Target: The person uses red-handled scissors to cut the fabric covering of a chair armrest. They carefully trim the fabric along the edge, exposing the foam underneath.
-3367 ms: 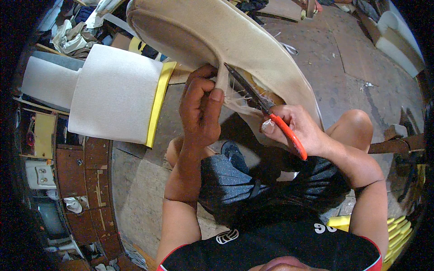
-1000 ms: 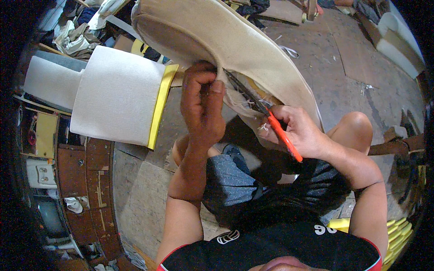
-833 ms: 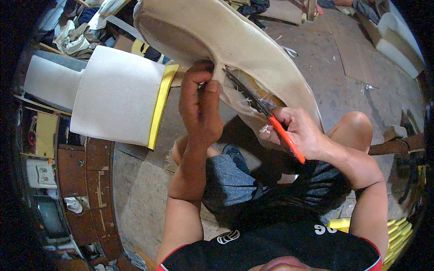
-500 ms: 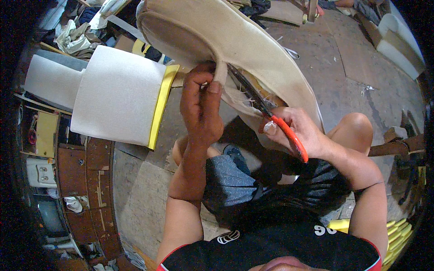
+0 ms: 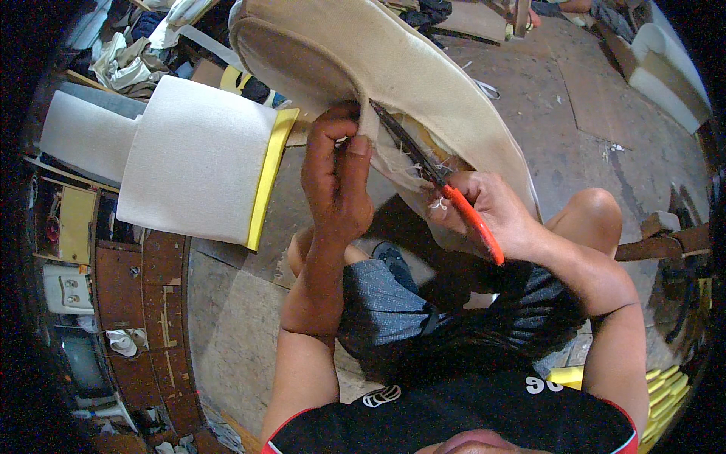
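Note:
A curved, beige fabric-covered upholstered piece (image 5: 423,64) leans in front of me, its cover split along an inner edge with frayed threads and some yellowish filling showing. My left hand (image 5: 339,166) pinches the fabric edge beside the split, fingers closed on it. In my right hand (image 5: 488,208) are scissors (image 5: 475,223) with red handles and long dark blades. The blades lie along the split, and their tips touch the fabric close to my left fingers. Part of the right-hand grip is hidden behind the handle.
Left of me are light grey cushions (image 5: 200,163), one with a yellow foam edge (image 5: 274,178). A brown wooden cabinet (image 5: 132,303) stands at lower left. Cloth heaps (image 5: 128,64) lie at upper left, yellow foam pieces (image 5: 665,405) at lower right, and a pale padded piece (image 5: 665,79) at upper right.
My right hand and the scissors have shifted slightly left and up, so the blade tips sit nearer the fabric edge. My left hand keeps its pinch in nearly the same place.

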### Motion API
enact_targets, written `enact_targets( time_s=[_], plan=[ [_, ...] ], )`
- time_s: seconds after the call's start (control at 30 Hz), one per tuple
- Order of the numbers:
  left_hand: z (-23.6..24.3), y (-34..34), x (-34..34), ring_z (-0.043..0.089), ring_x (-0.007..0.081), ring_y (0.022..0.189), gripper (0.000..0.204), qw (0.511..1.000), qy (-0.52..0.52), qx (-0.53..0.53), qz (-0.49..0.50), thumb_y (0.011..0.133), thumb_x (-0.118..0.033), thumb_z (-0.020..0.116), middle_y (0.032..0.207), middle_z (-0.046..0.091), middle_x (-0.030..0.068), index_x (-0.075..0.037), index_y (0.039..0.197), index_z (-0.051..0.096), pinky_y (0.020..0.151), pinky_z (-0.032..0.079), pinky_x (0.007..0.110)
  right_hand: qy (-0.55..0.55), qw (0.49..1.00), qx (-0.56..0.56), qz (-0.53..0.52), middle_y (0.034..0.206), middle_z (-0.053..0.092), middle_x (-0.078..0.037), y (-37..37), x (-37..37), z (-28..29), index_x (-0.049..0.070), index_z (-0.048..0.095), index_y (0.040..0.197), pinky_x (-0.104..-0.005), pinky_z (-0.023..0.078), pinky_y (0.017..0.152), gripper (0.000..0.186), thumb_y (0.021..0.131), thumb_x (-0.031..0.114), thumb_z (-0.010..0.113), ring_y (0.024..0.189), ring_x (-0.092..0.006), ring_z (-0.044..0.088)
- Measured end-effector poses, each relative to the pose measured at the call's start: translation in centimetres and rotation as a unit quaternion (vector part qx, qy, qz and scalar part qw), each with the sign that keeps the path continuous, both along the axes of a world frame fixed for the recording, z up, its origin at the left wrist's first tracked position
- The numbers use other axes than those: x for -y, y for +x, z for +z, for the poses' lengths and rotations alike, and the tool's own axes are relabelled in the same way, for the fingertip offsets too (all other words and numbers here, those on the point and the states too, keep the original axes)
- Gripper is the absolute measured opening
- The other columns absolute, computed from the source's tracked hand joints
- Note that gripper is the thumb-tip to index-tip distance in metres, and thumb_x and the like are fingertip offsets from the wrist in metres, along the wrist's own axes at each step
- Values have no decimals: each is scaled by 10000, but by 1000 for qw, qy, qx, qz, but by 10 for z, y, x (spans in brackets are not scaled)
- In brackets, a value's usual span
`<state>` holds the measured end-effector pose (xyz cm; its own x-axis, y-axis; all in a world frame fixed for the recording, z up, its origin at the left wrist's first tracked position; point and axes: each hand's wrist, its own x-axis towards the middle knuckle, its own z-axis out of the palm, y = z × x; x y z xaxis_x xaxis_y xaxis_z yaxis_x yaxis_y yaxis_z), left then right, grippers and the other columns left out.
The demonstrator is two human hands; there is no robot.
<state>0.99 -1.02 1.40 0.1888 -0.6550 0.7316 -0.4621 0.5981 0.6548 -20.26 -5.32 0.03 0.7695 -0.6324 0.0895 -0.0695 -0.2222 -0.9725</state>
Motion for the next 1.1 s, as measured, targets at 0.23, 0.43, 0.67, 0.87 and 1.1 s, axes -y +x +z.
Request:
enact_targets(
  time_s=[0.23,0.43,0.67,0.87,1.1],
  plan=[
    [-2,-3,0,519,130,863,107,1000,1,-11,27,975,-63,507,1104,599,126,-14,1069,520,762,452,281,-20,999,31,-21,652,552,-38,0,0,-5,-20,647,800,-327,426,585,372,935,325,684,672,-90,498],
    [-2,-6,-3,488,96,808,90,997,31,-58,29,976,-67,507,991,571,68,-22,1052,521,711,431,257,-43,999,-6,13,649,528,-29,-3,1,9,-19,637,825,-325,412,575,383,975,333,619,652,-97,469],
    [2,-6,-2,501,111,818,89,999,15,-1,42,971,-61,508,991,575,79,-20,1049,519,732,442,267,-44,999,26,-11,578,441,-63,2,2,9,-19,584,713,-361,395,542,439,962,336,644,621,-101,447],
    [3,-8,-2,515,123,841,102,1000,8,-15,20,973,-67,518,1025,584,96,-13,1059,515,759,453,281,-57,998,4,-15,576,429,-59,4,1,13,-23,582,697,-359,384,523,448,953,337,657,603,-99,436],
    [1,-3,-1,512,117,829,104,1000,7,-3,18,974,-68,517,1025,577,89,-12,1062,516,741,451,269,-56,998,-21,3,681,497,-51,6,6,10,-6,557,760,-318,383,571,327,933,250,666,666,-99,452]
  ],
)
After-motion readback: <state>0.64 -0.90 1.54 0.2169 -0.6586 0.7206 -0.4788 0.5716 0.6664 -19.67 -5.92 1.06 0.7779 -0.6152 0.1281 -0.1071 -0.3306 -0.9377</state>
